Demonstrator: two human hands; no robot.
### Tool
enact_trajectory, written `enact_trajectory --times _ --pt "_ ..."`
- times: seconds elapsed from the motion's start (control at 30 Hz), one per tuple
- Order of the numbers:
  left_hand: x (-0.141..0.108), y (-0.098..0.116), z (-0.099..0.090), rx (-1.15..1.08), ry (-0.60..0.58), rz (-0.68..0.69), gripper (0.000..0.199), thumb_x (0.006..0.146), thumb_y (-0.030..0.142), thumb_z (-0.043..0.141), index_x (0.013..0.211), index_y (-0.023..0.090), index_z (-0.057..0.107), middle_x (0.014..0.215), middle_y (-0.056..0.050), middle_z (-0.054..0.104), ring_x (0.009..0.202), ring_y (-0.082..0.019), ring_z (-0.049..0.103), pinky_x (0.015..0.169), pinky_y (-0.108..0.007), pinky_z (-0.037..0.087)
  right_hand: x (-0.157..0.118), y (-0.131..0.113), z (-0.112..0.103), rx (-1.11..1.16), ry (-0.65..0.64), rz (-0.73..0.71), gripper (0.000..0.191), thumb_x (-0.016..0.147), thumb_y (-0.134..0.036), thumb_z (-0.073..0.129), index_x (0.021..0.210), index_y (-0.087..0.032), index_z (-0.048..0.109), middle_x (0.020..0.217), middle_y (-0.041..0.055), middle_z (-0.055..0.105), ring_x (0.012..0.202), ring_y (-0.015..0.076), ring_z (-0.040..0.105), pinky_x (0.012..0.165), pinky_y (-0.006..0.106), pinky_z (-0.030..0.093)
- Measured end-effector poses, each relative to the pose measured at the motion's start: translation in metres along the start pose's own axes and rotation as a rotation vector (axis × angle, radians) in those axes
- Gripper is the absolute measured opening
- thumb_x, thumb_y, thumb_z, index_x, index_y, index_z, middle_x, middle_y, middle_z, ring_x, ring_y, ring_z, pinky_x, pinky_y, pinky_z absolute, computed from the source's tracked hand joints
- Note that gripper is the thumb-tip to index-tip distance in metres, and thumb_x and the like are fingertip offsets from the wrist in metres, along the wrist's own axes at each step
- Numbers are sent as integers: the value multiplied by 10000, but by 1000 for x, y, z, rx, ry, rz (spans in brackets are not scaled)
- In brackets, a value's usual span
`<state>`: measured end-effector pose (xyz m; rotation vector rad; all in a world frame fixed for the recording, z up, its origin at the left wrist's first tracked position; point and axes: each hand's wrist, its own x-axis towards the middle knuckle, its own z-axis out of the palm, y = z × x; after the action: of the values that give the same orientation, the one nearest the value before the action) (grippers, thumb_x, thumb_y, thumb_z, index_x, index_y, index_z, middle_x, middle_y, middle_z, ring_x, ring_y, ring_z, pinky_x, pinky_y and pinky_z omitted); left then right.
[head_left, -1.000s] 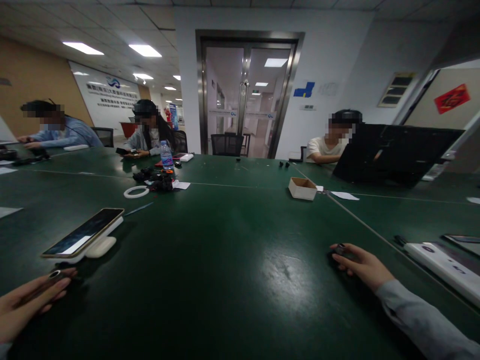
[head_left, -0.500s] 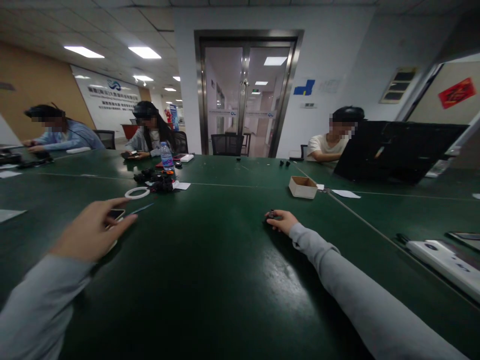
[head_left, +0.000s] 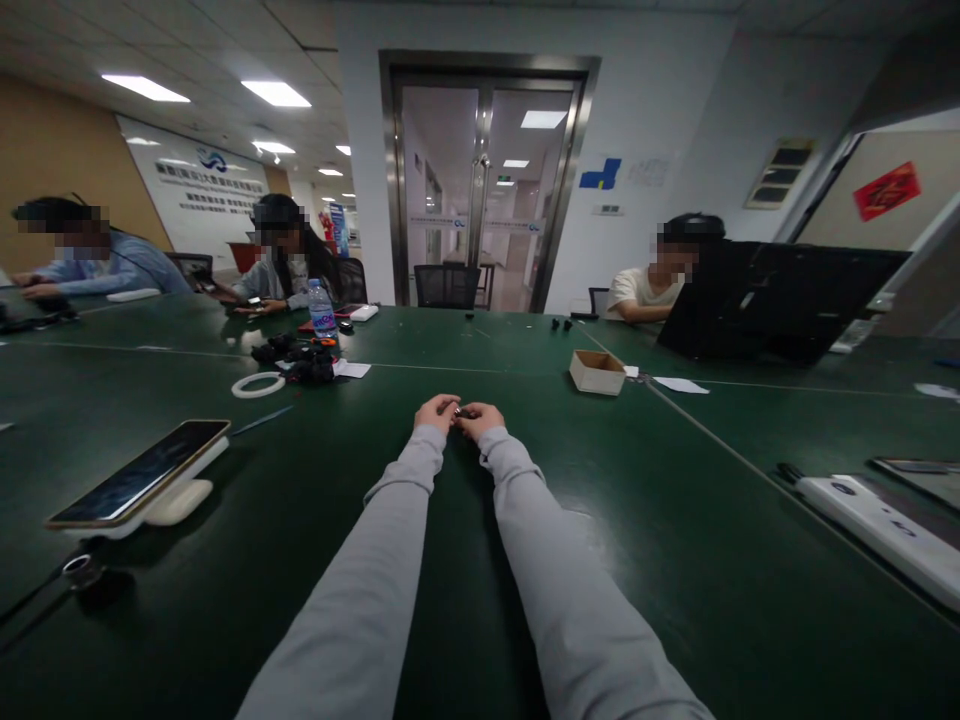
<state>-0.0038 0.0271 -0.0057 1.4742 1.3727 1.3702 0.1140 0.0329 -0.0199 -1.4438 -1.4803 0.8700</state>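
Observation:
Both my hands meet over the middle of the green table. Pinched in my right hand is a small dark object with a shiny spot; its kind is too small to tell. My left hand is closed against the object's left side, its fingertips curled in towards it and partly hidden. A thin blue-grey tool lies to the left of the hands, and a white ring-shaped roll rests behind it.
At left, a phone leans on a white stand near a cable with a metal end. Ahead are a small open box, a water bottle and dark gear. White equipment lies right; people sit across the table.
My left hand has left the phone at left and come to the middle. My right hand has moved left with the small dark object, so the hands now meet.

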Motion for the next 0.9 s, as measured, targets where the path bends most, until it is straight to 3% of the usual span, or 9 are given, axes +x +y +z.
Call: enact_trajectory --times 0.1,0.23,0.43,0.63,0.9 --pt "-1 -14 4 -101 86 -15 167 642 214 621 796 163 660 708 -34 646 574 -100 570 590 -234 492 -2 3 0 87 13 -5 212 537 -112 686 736 -168 638 479 -62 554 383 44 470 426 167 415" --pt "1 -16 4 -185 150 -30 161 664 223 594 788 131 639 684 -39 633 549 -89 564 561 -224 491 -6 -3 0 243 13 -3 291 562 -27 614 823 -154 635 493 -58 561 399 52 482 470 192 447" --pt "-1 -6 3 -314 116 -131 153 640 219 617 740 103 606 634 -29 609 520 -85 561 517 -213 488 -8 -8 -6 454 -51 46 257 626 -35 574 849 -145 637 583 -20 599 450 70 543 559 245 508" --pt "1 -10 1 -276 128 -131 199 605 261 653 732 113 615 641 -33 620 538 -100 582 515 -219 490 -3 -2 -8 661 3 115 312 575 -42 660 861 -159 621 695 -3 608 463 71 564 522 241 531" --pt "-1 -6 -3 -263 133 -134 254 572 333 670 690 117 605 592 -32 614 513 -104 568 515 -236 482 -2 1 -10 763 -63 55 257 560 -160 713 810 -157 649 568 -19 580 515 90 572 577 248 545"
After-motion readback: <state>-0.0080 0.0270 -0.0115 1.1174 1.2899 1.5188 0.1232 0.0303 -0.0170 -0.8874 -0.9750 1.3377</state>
